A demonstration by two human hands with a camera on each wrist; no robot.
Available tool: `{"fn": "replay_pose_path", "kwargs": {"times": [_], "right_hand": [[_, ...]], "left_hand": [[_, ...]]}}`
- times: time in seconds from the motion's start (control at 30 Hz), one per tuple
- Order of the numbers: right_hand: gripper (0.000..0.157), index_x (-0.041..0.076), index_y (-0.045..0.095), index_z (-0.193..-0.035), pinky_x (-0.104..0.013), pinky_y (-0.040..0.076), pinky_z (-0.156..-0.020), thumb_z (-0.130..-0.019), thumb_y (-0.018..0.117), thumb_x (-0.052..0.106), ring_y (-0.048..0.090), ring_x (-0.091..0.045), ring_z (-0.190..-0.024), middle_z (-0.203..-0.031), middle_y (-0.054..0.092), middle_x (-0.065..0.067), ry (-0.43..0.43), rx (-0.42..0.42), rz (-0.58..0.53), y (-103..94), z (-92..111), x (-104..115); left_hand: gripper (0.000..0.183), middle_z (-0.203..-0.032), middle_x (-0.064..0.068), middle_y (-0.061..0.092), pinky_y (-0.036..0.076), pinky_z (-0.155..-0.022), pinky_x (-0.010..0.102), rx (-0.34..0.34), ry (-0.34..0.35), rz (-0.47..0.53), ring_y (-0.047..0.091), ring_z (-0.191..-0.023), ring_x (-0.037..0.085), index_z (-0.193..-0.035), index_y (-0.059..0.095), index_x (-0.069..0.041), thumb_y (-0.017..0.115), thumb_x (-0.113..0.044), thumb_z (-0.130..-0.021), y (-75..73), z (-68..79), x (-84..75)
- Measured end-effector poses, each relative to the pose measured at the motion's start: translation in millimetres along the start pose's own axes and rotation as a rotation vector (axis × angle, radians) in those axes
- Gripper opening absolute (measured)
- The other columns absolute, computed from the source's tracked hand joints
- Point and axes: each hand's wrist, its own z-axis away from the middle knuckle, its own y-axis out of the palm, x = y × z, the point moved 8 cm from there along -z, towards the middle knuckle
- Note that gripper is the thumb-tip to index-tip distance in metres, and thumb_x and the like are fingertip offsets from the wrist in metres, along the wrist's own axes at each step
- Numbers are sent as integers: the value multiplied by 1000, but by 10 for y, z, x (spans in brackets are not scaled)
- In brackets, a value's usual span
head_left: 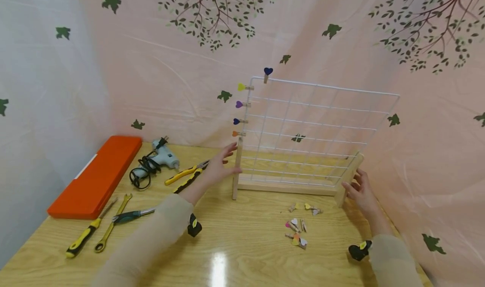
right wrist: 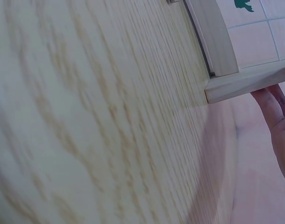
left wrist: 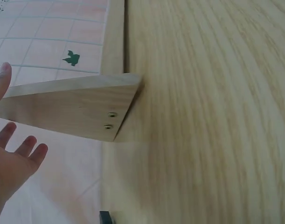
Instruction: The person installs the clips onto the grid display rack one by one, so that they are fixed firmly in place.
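Observation:
A white wire grid rack stands upright on a wooden base with a wooden post at each side. Around the left post my left hand is spread, its fingers apart and loosely straight; the left wrist view shows the fingers clear of the wood. At the other end my right hand holds the right post between thumb and fingers. Several heart clothespins, such as a purple one, line the grid's left edge. A dark blue heart clothespin is clipped on the top wire.
Several loose heart clothespins lie before the rack. On the left are an orange case, a glue gun with its cord, yellow-handled pliers, a screwdriver, a wrench and a green-handled tool. Patterned cloth hangs behind.

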Motion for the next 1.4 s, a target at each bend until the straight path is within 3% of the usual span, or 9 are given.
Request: {"fn": "replay_pose_path", "kwargs": {"times": [0.17,0.4,0.57,0.67,0.8,0.93,1.1,1.23,1.4], "right_hand": [[67,30,15,-139,-18,50,-66,-87,57,26,51,3,-94,-116,37,10,-16,-8,10,-53,-54,-200],[63,22,13,-139,-19,51,-66,-90,49,4,50,2,-93,-116,35,7,-31,-13,-18,43,50,137],[63,27,16,-139,-19,50,-66,-90,50,8,49,2,-94,-116,36,11,-36,-13,-20,9,37,87],[64,28,18,-139,-18,51,-63,-88,54,12,49,3,-93,-114,37,10,-28,-25,1,-44,15,41],[63,23,26,-138,-20,53,-59,-85,60,16,50,1,-91,-112,42,6,-71,-61,103,-159,3,-7],[42,9,48,-121,-19,52,-54,-82,64,13,54,0,-84,-102,52,6,-174,-156,220,-381,5,-201],[24,14,60,-101,-15,49,-50,-79,68,19,56,3,-76,-90,59,10,-257,-238,418,-526,58,-362],[22,17,64,-98,-17,47,-47,-77,70,19,55,0,-70,-84,59,8,-312,-160,503,-286,187,-80],[25,9,64,-101,-19,48,-50,-78,69,13,55,-5,-74,-86,61,-1,-341,67,545,307,313,494]], "left_hand": [[76,-137,-1,37,38,-97,44,6,-5,45,41,-122,22,-138,26,-32,70,-22,-76,87,-16,79],[74,-137,6,38,45,-89,45,-15,55,95,43,-120,29,-138,29,-19,69,-14,-76,82,33,-16],[73,-135,3,39,51,-80,36,-19,58,101,42,-121,29,-137,30,-22,70,-14,-76,91,25,37],[73,-134,6,40,51,-78,37,-22,70,114,41,-121,33,-137,30,-21,70,-13,-76,81,29,18],[72,-133,11,40,52,-76,38,-20,80,117,41,-120,36,-136,31,-18,70,-10,-76,65,48,-41],[71,-133,17,39,52,-75,40,-8,83,126,40,-119,40,-136,31,-11,69,-7,-76,22,109,-215],[70,-133,20,38,52,-76,42,2,87,132,39,-119,42,-136,31,-7,68,-5,-77,-3,136,-305],[72,-134,15,39,52,-74,40,1,77,136,39,-120,39,-137,30,-12,68,-6,-77,45,92,-147],[73,-134,7,40,53,-74,35,-18,44,128,40,-121,31,-137,31,-24,70,-11,-76,97,31,52]]}}
